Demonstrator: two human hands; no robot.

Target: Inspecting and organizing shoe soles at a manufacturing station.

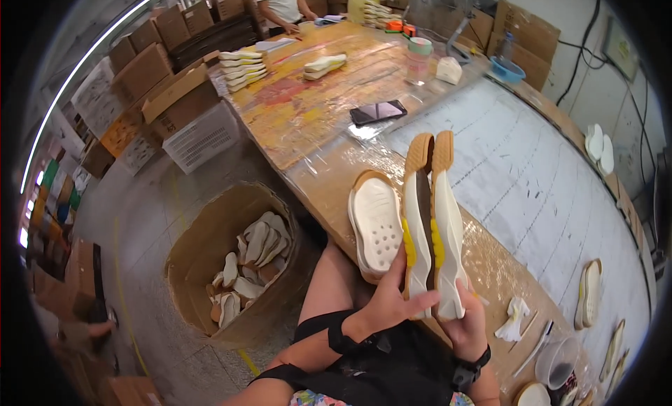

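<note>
Two white shoe soles with tan undersides and yellow side patches stand upright, side by side, in front of me. My left hand (392,297) is closed round the lower end of the left sole (416,227), its thumb reaching across toward the other one. The lower end of the right sole (449,231) is gripped by my right hand (469,323). A narrow dark gap separates the two soles along most of their length. Just left of them, another cream sole (379,217) with a tan rim and small holes lies on the table, seemingly on top of another.
A cardboard bin (189,266) with several soles stands on the floor at left. On the table are a phone (378,113), white tissue (514,319), a pen (540,339) and a clear plastic cup (558,362). More soles (589,294) lie along the grey-white surface at right. A person (283,5) stands beyond the table.
</note>
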